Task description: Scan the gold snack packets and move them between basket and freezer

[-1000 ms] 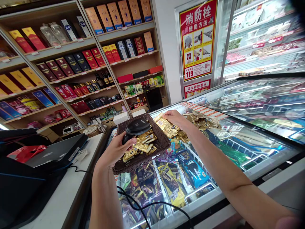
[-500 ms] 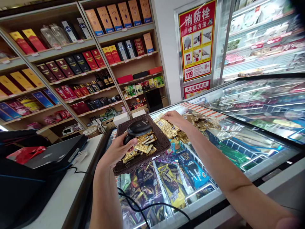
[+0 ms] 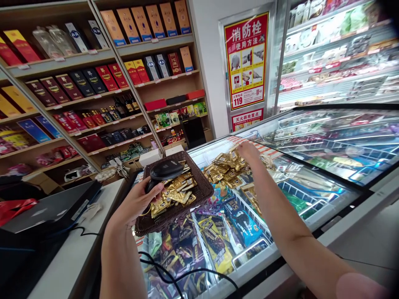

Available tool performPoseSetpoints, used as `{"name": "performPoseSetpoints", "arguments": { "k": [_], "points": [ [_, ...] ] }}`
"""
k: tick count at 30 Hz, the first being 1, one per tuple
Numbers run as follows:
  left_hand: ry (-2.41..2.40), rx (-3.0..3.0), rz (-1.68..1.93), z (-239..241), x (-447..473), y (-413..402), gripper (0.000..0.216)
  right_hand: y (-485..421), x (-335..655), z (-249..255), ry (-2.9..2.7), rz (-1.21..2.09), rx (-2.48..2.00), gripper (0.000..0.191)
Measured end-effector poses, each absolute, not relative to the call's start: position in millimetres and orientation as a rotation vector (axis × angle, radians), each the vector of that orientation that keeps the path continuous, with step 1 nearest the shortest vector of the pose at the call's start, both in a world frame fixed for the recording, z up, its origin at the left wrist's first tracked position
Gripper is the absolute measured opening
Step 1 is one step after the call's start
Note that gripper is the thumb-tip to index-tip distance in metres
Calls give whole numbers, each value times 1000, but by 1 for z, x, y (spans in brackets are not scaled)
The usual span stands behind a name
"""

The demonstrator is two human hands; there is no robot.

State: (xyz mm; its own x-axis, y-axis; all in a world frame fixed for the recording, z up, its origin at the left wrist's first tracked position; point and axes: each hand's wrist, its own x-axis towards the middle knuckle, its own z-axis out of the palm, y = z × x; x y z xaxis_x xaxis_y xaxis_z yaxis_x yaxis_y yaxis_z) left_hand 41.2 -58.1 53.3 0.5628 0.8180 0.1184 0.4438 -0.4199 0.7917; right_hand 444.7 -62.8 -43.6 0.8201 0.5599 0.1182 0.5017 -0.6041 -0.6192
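Over the brown woven basket (image 3: 203, 185), the left hand (image 3: 140, 200) has its fingers curled round the handle of a black scanner (image 3: 167, 169), a snug grip, with the broad rounded head held out above the basket. And well apart from it, away to the right, the right hand (image 3: 249, 153) is in at the loose gold packets (image 3: 222, 168), fingertips at the far side of the heap; whether they pinch one I cannot tell, they're partly hidden and blurred. Look at those packets: small, shiny, crinkled gold foil, dark marks and pale labels on some, piled every which way on the glass top (image 3: 208, 147). The heap lies just beside the basket's right edge, with packets on both sides of the right forearm. Inside the basket, more gold foil packets (image 3: 177, 194) sit in a jumble below the scanner, right by the left thumb.
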Motion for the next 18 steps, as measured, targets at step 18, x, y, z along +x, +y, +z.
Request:
{"name": "performPoseSetpoints", "arguments": {
  "k": [18],
  "points": [
    [1087,1991,762,53,14,-51,47,-46,380,-48,-1162,-166,-2419,40]
  ]
}}
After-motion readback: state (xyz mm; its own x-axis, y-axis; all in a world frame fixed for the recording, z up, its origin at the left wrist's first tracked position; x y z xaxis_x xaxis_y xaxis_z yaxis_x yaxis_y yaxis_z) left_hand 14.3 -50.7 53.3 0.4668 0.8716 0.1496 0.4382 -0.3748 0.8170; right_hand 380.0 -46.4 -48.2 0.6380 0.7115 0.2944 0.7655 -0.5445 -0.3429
